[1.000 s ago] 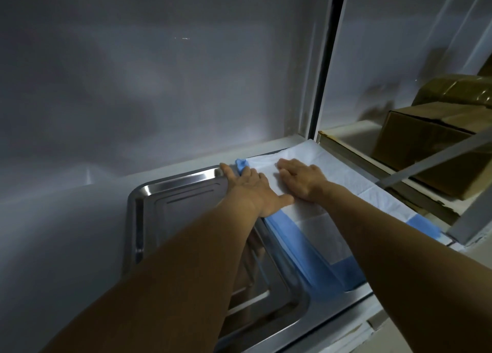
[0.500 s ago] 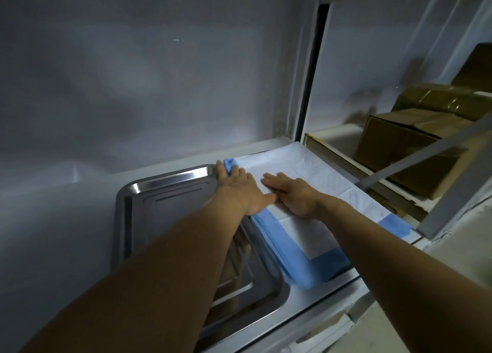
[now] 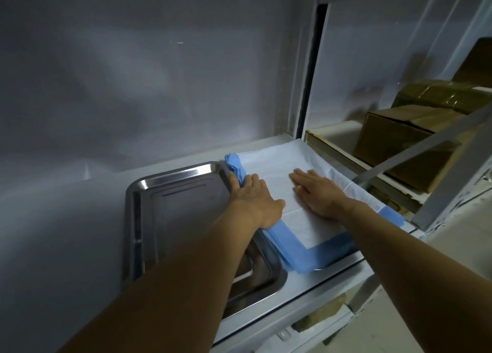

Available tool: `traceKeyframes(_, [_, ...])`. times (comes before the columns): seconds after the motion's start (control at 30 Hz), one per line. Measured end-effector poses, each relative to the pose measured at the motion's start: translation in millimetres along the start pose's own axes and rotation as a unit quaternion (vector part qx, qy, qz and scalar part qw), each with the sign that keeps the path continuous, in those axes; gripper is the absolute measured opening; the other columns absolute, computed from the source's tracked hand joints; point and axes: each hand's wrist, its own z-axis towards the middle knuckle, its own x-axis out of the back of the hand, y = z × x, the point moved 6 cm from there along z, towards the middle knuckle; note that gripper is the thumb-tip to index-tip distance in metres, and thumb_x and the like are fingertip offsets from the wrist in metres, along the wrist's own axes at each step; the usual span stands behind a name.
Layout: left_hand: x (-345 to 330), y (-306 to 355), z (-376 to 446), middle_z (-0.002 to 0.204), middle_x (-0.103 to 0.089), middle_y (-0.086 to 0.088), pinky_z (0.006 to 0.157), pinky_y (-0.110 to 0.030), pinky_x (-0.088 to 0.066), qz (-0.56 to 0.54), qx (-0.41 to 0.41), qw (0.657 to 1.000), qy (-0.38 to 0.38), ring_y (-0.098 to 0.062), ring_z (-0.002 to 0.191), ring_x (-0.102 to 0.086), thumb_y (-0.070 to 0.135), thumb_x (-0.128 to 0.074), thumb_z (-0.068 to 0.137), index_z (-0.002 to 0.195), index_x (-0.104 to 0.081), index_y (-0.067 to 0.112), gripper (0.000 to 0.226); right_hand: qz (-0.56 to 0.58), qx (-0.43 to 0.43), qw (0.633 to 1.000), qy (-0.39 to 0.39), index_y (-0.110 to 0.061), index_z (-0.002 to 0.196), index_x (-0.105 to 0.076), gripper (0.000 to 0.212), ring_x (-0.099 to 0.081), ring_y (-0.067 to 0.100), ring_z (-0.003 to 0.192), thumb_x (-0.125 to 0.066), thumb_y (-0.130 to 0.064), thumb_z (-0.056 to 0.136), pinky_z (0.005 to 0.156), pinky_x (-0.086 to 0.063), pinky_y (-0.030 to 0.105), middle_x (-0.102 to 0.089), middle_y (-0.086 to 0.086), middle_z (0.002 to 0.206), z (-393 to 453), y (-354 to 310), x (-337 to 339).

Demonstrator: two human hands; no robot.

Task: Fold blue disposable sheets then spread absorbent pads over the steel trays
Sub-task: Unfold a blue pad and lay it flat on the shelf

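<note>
A white absorbent pad (image 3: 277, 163) with a blue border lies flat at the right end of the shelf, covering whatever is beneath it. My right hand (image 3: 316, 190) presses flat on the middle of the pad with straight fingers. My left hand (image 3: 253, 195) lies on the pad's blue left edge, fingers reaching over it beside the rim of the bare steel tray (image 3: 173, 193). That tray sits to the left of the pad, shiny and holding nothing.
A grey wall rises close behind the shelf. A metal upright (image 3: 306, 86) separates a neighbouring rack with a cardboard box (image 3: 394, 142) and a taped brown package (image 3: 447, 94). A diagonal metal brace (image 3: 426, 145) crosses in front of them.
Both hands have slid toward me along the pad, uncovering its far blue corner. My right hand has moved further right, so the hands lie wider apart.
</note>
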Motion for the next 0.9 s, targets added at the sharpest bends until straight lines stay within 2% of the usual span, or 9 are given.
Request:
traceKeyframes(0.07, [0.8, 0.6, 0.5, 0.157, -0.010, -0.009, 0.115, -0.055, 0.014, -0.002, 0.001, 1.000, -0.003, -0.025, 0.147, -0.001, 0.052, -0.018, 0.095, 0.149, -0.013, 0.006, 0.071, -0.002, -0.034, 0.999, -0.002, -0.021, 0.146, -0.028, 0.045, -0.025, 0.022, 0.142, -0.025, -0.033, 0.103, 0.116, -0.020, 0.040, -0.025, 0.002, 0.155, -10.4, 12.0, 5.3])
traceKeyframes(0.13, [3.3, 1.3, -1.0, 0.156, -0.014, -0.011, 0.115, -0.056, 0.013, 0.011, 0.007, 1.000, -0.006, -0.026, 0.146, -0.005, 0.053, -0.019, 0.095, 0.149, -0.015, 0.005, 0.072, 0.034, -0.018, 0.999, -0.021, -0.022, 0.141, -0.035, 0.040, -0.036, 0.024, 0.135, -0.026, -0.031, 0.103, 0.113, -0.026, 0.039, -0.035, 0.006, 0.149, -21.5, 3.3, 6.4])
traceKeyframes(0.2, [7.4, 2.8, -4.8, 0.153, -0.021, -0.013, 0.114, -0.057, 0.012, 0.031, 0.015, 0.999, -0.002, -0.028, 0.145, -0.012, 0.053, -0.019, 0.095, 0.148, -0.020, 0.004, 0.071, 0.051, 0.022, 0.997, -0.052, -0.023, 0.144, -0.033, 0.041, -0.031, 0.024, 0.138, -0.025, -0.027, 0.104, 0.116, -0.022, 0.042, -0.030, 0.004, 0.152, -35.8, -15.0, 0.3])
traceKeyframes(0.3, [11.2, 16.8, -17.8, 0.148, -0.029, -0.016, 0.114, -0.059, 0.011, 0.054, 0.008, 0.998, -0.010, -0.031, 0.141, -0.021, 0.042, -0.023, 0.098, 0.144, -0.029, 0.003, 0.061, 0.015, 0.042, 0.998, -0.047, -0.024, 0.150, -0.019, 0.047, -0.008, 0.018, 0.147, -0.024, -0.025, 0.104, 0.118, -0.008, 0.047, -0.011, -0.006, 0.159, -50.8, -24.1, -8.1])
traceKeyframes(0.4, [7.4, 41.6, -38.7, 0.150, -0.023, -0.018, 0.115, -0.055, 0.006, 0.033, -0.009, 0.999, -0.039, -0.033, 0.141, -0.016, 0.028, -0.032, 0.097, 0.145, -0.026, 0.003, 0.055, 0.015, 0.031, 0.998, -0.055, -0.025, 0.152, -0.013, 0.050, -0.001, 0.016, 0.148, -0.026, -0.027, 0.103, 0.118, -0.004, 0.046, -0.005, -0.008, 0.160, -50.1, -23.0, -11.7])
traceKeyframes(0.53, [-3.5, 53.9, -51.5, 0.153, -0.016, -0.016, 0.116, -0.048, -0.003, 0.013, -0.010, 1.000, -0.022, -0.032, 0.142, -0.012, 0.033, -0.038, 0.095, 0.147, -0.017, 0.001, 0.065, 0.003, 0.024, 0.998, -0.054, -0.025, 0.151, -0.014, 0.052, -0.003, 0.017, 0.148, -0.031, -0.028, 0.102, 0.118, -0.006, 0.048, -0.006, -0.007, 0.160, -49.3, -26.9, -7.9])
traceKeyframes(0.7, [-9.5, 50.2, -51.5, 0.158, -0.003, -0.014, 0.115, -0.055, 0.009, 0.043, -0.019, 0.999, -0.018, -0.030, 0.146, 0.000, 0.039, -0.030, 0.097, 0.150, -0.009, 0.004, 0.067, 0.014, 0.057, 0.996, -0.068, -0.024, 0.151, -0.017, 0.050, -0.007, 0.020, 0.148, -0.031, -0.024, 0.103, 0.120, -0.011, 0.043, -0.010, -0.005, 0.160, -67.7, -24.6, -7.8])
traceKeyframes(0.83, [-12.1, 45.2, -51.4, 0.158, -0.001, -0.010, 0.114, -0.055, 0.011, 0.012, -0.013, 1.000, -0.010, -0.027, 0.147, 0.000, 0.045, -0.019, 0.099, 0.150, -0.005, 0.004, 0.067, -0.014, -0.023, 0.998, -0.062, -0.022, 0.151, -0.016, 0.049, -0.009, 0.021, 0.148, -0.025, -0.032, 0.104, 0.119, -0.016, 0.041, -0.009, -0.004, 0.160, -83.4, 18.6, 2.8])
traceKeyframes(0.9, [-11.4, 44.3, -51.3, 0.157, -0.007, -0.011, 0.113, -0.057, 0.010, 0.013, -0.010, 1.000, -0.012, -0.027, 0.146, -0.005, 0.045, -0.018, 0.098, 0.149, -0.010, 0.005, 0.066, -0.023, -0.054, 0.997, -0.046, -0.019, 0.149, -0.021, 0.048, -0.018, 0.023, 0.145, -0.027, -0.032, 0.103, 0.117, -0.023, 0.042, -0.018, 0.000, 0.158, -84.5, 29.5, 6.5])
